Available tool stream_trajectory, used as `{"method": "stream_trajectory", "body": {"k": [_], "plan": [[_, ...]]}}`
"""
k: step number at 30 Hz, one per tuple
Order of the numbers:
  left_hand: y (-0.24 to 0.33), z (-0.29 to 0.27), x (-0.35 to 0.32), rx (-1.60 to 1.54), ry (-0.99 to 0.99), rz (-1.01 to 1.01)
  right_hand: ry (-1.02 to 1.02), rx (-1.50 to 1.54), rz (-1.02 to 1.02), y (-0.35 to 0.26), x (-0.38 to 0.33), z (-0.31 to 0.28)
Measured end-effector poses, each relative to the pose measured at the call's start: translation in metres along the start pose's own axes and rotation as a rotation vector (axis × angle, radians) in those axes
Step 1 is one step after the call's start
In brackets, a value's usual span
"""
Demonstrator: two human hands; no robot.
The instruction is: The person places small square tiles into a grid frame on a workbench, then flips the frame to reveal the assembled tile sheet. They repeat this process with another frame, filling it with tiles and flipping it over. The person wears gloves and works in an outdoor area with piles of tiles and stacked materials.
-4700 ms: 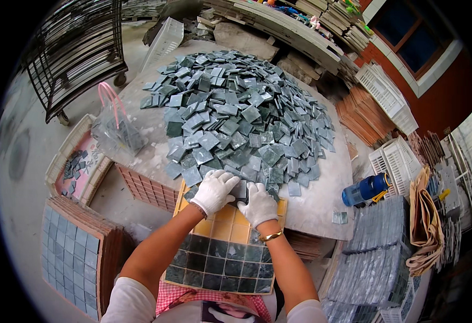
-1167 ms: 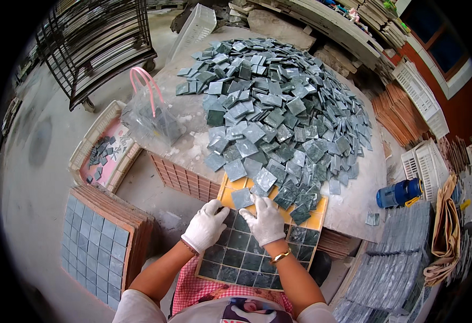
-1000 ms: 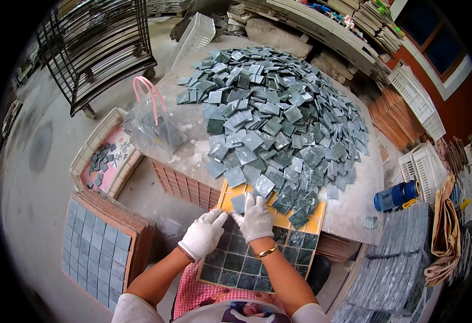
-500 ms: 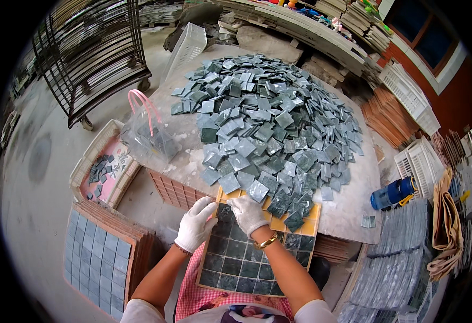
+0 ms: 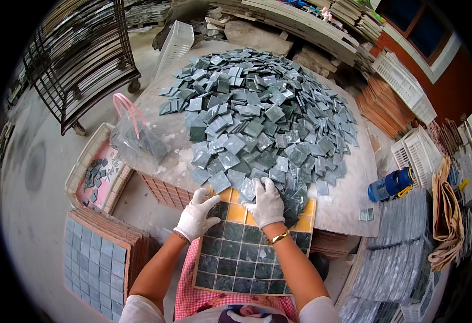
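Note:
My left hand (image 5: 197, 215), in a white glove, rests at the upper left edge of a yellow grid tray (image 5: 237, 211). Its fingers are apart and hold nothing. My right hand (image 5: 268, 204), also gloved, reaches to the near edge of the tile heap, thumb and fingers closed about a square grey-green stone tile (image 5: 247, 189). Dark green tiles (image 5: 241, 250) fill the tray's lower rows, while yellow cells show along its top. The tray lies over my lap, its far edge against the table. A big loose heap of tiles (image 5: 263, 113) covers the table's middle.
At left stand a tile-topped stack of trays (image 5: 97, 258), a cream basket (image 5: 74, 180) with small pieces and a clear bag (image 5: 139, 142) with pink handles. Rows of stacked tiles (image 5: 392, 253), a blue bottle (image 5: 389, 185) and white crates (image 5: 416, 153) are at right.
My right hand has moved up and right from the tray's top left to the tile at the heap's edge. My left hand's fingers have spread. The view has shifted slightly.

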State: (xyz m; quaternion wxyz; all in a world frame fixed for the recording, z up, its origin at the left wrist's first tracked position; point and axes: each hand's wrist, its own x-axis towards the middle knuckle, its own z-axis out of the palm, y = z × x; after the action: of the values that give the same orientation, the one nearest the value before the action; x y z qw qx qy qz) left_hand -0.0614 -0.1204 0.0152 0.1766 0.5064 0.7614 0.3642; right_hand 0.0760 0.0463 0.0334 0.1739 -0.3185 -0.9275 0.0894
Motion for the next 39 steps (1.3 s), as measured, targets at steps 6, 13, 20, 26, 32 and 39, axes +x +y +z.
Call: {"method": "stream_trajectory", "body": {"k": [6,13,20,26,32,39], "plan": [[-0.014,0.003,0.001,0.046,0.007,0.011,-0.222,0.037,0.007,0.004,0.016,-0.013],[-0.008,0.008,-0.003,0.072,0.076,0.031,-0.286,0.481,-0.122,0.015,-0.015,0.0],[0.021,0.015,-0.021,0.31,0.228,0.198,-0.101,0.441,-0.074,-0.005,-0.049,0.0],[0.023,0.038,-0.006,0.216,0.044,0.317,-0.155,0.525,0.068,0.001,-0.081,-0.014],[0.021,0.019,0.019,0.115,-0.195,0.357,0.117,0.16,0.046,0.04,-0.07,-0.027],[0.009,0.02,0.035,0.09,-0.126,0.459,-0.089,-0.091,0.038,0.045,-0.045,-0.03]]}}
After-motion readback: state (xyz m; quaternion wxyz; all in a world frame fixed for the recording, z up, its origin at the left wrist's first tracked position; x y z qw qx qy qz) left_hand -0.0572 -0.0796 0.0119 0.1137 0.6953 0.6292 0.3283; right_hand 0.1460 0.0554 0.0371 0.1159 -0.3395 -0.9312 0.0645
